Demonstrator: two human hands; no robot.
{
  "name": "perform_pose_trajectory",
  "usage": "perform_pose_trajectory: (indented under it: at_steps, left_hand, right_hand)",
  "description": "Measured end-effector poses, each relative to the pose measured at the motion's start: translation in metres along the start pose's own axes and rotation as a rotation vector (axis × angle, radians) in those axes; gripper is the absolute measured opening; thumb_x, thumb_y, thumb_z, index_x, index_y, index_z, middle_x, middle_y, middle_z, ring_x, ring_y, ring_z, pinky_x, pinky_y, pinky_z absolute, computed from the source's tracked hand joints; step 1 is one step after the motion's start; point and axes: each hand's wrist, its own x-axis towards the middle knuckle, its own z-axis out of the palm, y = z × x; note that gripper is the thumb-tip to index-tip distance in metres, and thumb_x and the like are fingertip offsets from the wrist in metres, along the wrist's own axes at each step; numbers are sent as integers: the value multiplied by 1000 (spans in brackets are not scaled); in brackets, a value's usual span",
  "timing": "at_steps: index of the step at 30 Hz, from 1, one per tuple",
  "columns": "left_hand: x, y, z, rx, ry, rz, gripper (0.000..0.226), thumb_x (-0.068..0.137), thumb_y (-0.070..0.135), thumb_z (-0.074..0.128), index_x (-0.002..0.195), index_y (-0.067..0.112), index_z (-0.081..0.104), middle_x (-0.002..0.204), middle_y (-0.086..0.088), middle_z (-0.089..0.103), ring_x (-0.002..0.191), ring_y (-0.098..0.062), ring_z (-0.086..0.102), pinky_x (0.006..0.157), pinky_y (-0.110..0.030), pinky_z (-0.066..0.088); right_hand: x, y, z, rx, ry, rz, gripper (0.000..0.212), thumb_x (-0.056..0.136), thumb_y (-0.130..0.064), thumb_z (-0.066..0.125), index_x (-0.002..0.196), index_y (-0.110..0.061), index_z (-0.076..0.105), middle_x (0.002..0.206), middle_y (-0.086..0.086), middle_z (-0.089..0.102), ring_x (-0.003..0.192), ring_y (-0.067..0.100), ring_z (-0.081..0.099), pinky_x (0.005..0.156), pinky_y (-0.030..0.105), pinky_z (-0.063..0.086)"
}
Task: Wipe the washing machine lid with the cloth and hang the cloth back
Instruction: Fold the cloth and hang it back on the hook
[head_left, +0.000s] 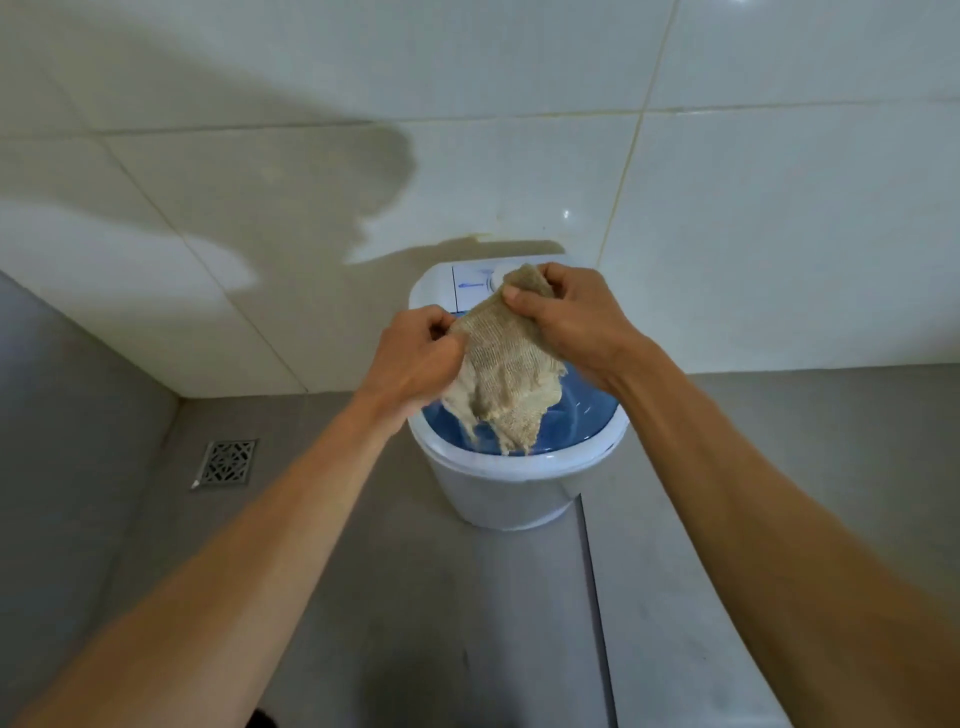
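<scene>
1. cloth: beige, coarse open weave, held in the air above the washer. its upper edge is stretched between both hands; the lower part hangs loose and crumpled, with ragged ends dangling in front of the lid. whether those ends touch the lid cannot be told.
2. left hand: fingers curled in, thumb and forefinger nipping the cloth's left upper corner. forearm bare, reaching in from lower left.
3. right hand: closed on the cloth's upper right corner, with a bunch of fabric sticking up above the fingers. it sits higher and further forward than the left hand. forearm bare, reaching in from lower right.
4. washer: small, round, white body, standing on the floor against the wall.
5. lid: blue, translucent, set within a white rim; largely covered from view by the cloth and hands.
6. panel: white, at the washer's rear, with blue print too small to read.
7. floor: grey tile. a square metal drain is set in it, well apart from the washer on the left.
8. wall: large glossy white tiles, with shadows of the arms cast across the left part.
</scene>
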Motion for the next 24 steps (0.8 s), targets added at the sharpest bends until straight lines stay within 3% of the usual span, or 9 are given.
perform_pose_trajectory:
  at_steps: [3,6,9,11,15,19,21,24]
  left_hand:
    - [-11,38,-17,-38,-11,-49,14,86,16,51,81,17,64,78,-4,64,73,-19,59,65,-38,47]
    - [-23,75,-41,-66,-18,-59,17,91,17,48,89,18,65,78,-6,62,68,-18,56,62,-37,44]
    - [-33,113,-72,-71,-12,-58,17,90,19,49,89,19,66,76,-2,62,65,-15,55,61,-32,44]
    - [-38,142,-96,-72,3,-45,15,89,21,52,92,20,68,82,0,67,73,-15,62,66,-31,48]
    - [-55,203,-148,-68,37,-39,13,90,29,60,94,19,68,88,1,69,83,-15,66,71,-31,53]
    - [-78,270,-212,-108,88,-18,13,88,32,66,90,20,69,86,1,70,80,-14,67,67,-27,55]
    - [-91,303,-244,-134,104,9,13,85,33,70,88,21,71,87,0,71,83,-15,68,74,-33,58]
    - [-113,343,-288,-155,102,31,18,79,37,77,86,21,73,86,-2,72,84,-17,69,78,-37,59]
  right_hand:
    - [-11,-43,-10,-26,-46,33,11,85,-20,77,92,-12,76,92,13,74,87,23,68,90,52,55]
    - [-21,-90,-19,-42,-56,46,29,79,-30,82,92,-4,73,95,21,72,83,25,70,82,51,57]
    - [-28,-138,-26,-89,-49,22,28,84,-28,78,93,-4,68,87,13,69,77,16,65,69,36,56]
    - [-36,-174,-29,-101,-43,8,22,88,-26,74,98,-8,67,90,4,68,80,12,65,70,26,55]
    - [-59,-251,-34,-94,-17,-7,24,88,-26,73,108,-13,70,100,-5,69,94,8,65,85,26,54]
    - [-85,-345,-42,-118,-118,-15,31,76,-27,85,99,-9,74,93,1,74,84,7,71,73,20,58]
    - [-98,-389,-44,-157,-166,-12,28,73,-24,87,92,-9,74,84,0,73,76,6,70,65,16,55]
    - [-117,-438,-40,-263,-153,-51,23,79,-26,83,92,-12,71,85,-4,68,80,9,65,71,23,53]
